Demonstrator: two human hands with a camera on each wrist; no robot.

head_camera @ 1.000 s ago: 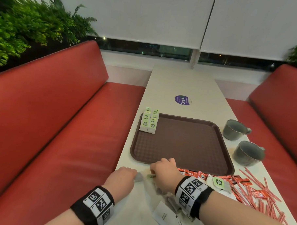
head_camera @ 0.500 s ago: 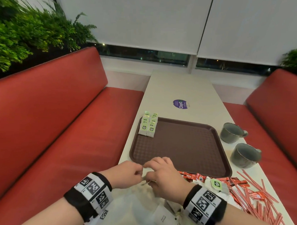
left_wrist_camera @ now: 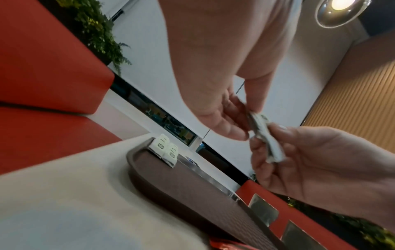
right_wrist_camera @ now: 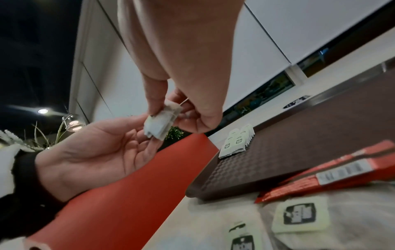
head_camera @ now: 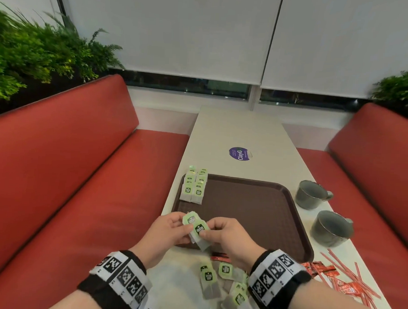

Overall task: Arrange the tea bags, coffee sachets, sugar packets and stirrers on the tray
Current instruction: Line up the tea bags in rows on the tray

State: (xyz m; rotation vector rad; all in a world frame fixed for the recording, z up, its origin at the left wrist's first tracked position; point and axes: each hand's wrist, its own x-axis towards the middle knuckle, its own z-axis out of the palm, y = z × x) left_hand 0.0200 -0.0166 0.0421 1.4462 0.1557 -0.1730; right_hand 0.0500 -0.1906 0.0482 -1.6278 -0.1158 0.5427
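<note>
Both hands hold a small bunch of tea bags (head_camera: 196,227) with green tags just above the near left edge of the brown tray (head_camera: 247,217). My left hand (head_camera: 183,224) pinches the bunch from the left and my right hand (head_camera: 205,232) from the right. The wrist views show the same bunch of tea bags (left_wrist_camera: 267,140) (right_wrist_camera: 162,122) between the fingertips. Two rows of tea bags (head_camera: 194,189) lie in the tray's far left corner. Loose tea bags (head_camera: 216,278) lie on the table under my wrists. Red sachets (head_camera: 321,272) and red stirrers (head_camera: 349,275) lie at the near right.
Two grey cups (head_camera: 312,194) (head_camera: 331,230) stand on the table right of the tray. A purple sticker (head_camera: 239,153) marks the white table (head_camera: 241,130) beyond it. Red benches (head_camera: 57,171) run along both sides, with plants behind them.
Both hands have lifted from the table in front of the tray and now hold tea bags between them, raised over the tray's near edge. The camera has tilted up slightly.
</note>
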